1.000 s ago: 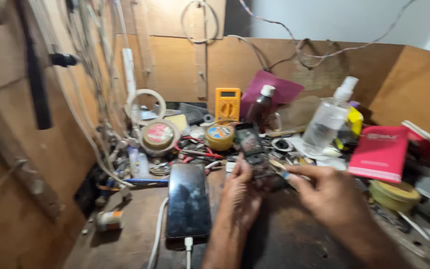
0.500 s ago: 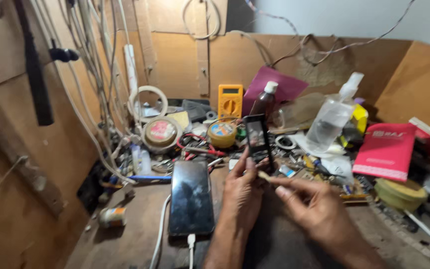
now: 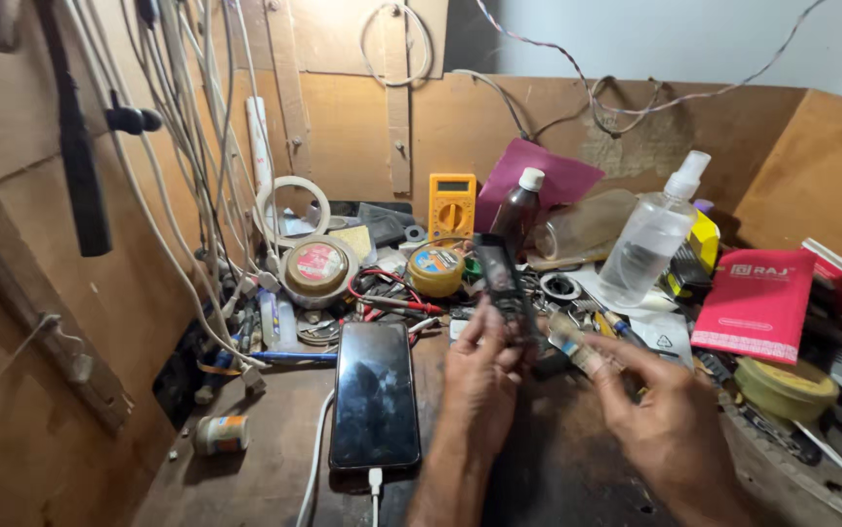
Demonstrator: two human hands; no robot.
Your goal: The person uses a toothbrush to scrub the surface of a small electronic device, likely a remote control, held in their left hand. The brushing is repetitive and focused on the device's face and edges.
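the left hand [image 3: 479, 376] grips a small dark phone-like device [image 3: 501, 283] upright above the workbench; the right hand [image 3: 660, 410] pinches a thin tool [image 3: 577, 344] beside it, probably mid-repair, where careful alignment matters.

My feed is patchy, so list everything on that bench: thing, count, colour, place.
small phone: 1, dark, upright in left hand
smartphone: 1, black, flat on bench, white cable plugged in
multimeter: 1, yellow, against back wall
brown bottle: 1, white cap, centre back
spray bottle: 1, clear, right of centre
red box: 1, right
tape roll: 1, yellowish, right edge
round tin: 1, left of centre
left hand: holds small phone
right hand: fingers pinch a small pale tool
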